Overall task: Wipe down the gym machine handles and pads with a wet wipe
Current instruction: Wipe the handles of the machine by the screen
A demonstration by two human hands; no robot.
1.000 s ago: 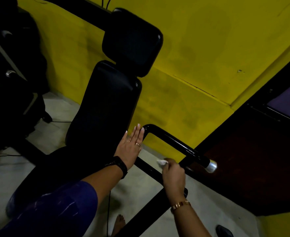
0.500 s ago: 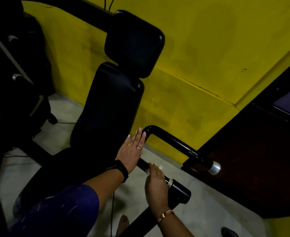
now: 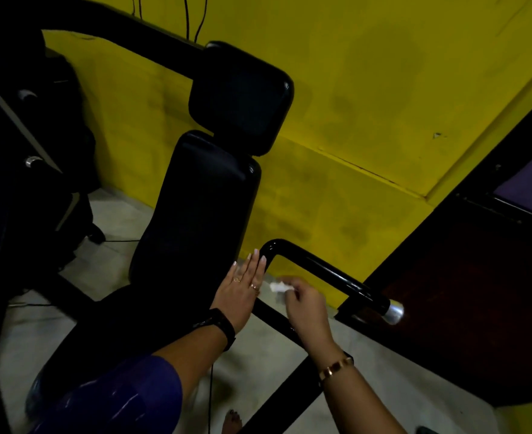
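Yellow wall (image 3: 383,89) behind. Black back pad (image 3: 195,208), tilted; smaller head pad (image 3: 242,98) above it. Bent black handle (image 3: 321,270) right of the pad, silver cap (image 3: 394,311) on its end. Left hand (image 3: 242,289) flat at the pad's right edge, fingers (image 3: 255,264) straight, released. Right hand (image 3: 305,305) pinches a white wipe (image 3: 277,286) just beside the left hand, below the handle; touching anything, cannot tell.

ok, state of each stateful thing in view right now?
Left hand: open, flat against edge of black padded backrest.
Right hand: pinches crumpled white wet wipe.
Wipe: bunched, contact with tubing unclear.
Black bent tube handle with silver end cap: ungripped.
Black square head pad: untouched.
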